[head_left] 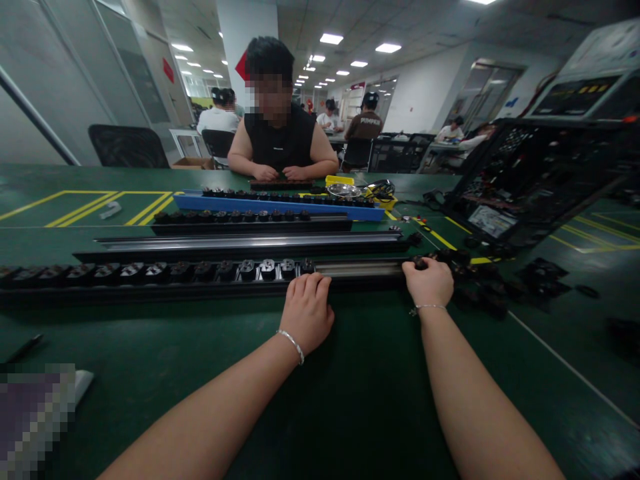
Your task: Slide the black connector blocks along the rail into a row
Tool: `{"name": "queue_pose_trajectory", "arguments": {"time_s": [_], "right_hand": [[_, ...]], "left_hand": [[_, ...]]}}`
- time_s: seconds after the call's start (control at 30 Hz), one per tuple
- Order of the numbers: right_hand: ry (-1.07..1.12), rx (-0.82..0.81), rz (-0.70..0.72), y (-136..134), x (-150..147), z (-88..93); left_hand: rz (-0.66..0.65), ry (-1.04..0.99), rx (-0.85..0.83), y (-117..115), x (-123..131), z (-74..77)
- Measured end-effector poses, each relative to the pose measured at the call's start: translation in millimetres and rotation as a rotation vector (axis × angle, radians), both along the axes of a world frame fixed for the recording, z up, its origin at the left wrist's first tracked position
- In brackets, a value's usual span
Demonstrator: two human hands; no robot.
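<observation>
A long black rail [370, 283] lies across the bench in front of me, with a row of black socket modules [227, 270] filling its left and middle part. Bare metal channel shows on the right part. My left hand [307, 310] is closed over the rail's front edge, its fingertips beside the last module [307, 266] of the row. At the right end of the rail, my right hand [430, 283] pinches a small black socket module [421, 263], partly hidden by the fingers. Loose black parts [487, 283] lie in a heap just right of that hand.
Behind my rail are an empty rail [250, 241], a part-filled rail [250, 225] and a blue channel [280, 205] with modules. A person [280, 133] sits opposite, hands on another strip. A large open-sided machine [530, 180] stands right. A pen [25, 348] lies left.
</observation>
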State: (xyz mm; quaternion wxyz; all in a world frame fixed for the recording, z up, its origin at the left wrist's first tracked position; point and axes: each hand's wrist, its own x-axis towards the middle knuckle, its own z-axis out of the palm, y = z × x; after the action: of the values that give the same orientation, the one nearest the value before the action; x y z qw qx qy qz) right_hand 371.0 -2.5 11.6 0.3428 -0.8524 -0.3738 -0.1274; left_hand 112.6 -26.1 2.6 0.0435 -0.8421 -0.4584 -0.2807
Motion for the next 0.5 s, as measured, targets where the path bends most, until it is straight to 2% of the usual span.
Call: {"name": "queue_pose_trajectory", "arguments": {"time_s": [0.5], "right_hand": [[-0.011, 0.084, -0.020, 4, 26, -3.7]], "left_hand": [[0.003, 0.006, -0.011, 0, -1, 2.4]]}}
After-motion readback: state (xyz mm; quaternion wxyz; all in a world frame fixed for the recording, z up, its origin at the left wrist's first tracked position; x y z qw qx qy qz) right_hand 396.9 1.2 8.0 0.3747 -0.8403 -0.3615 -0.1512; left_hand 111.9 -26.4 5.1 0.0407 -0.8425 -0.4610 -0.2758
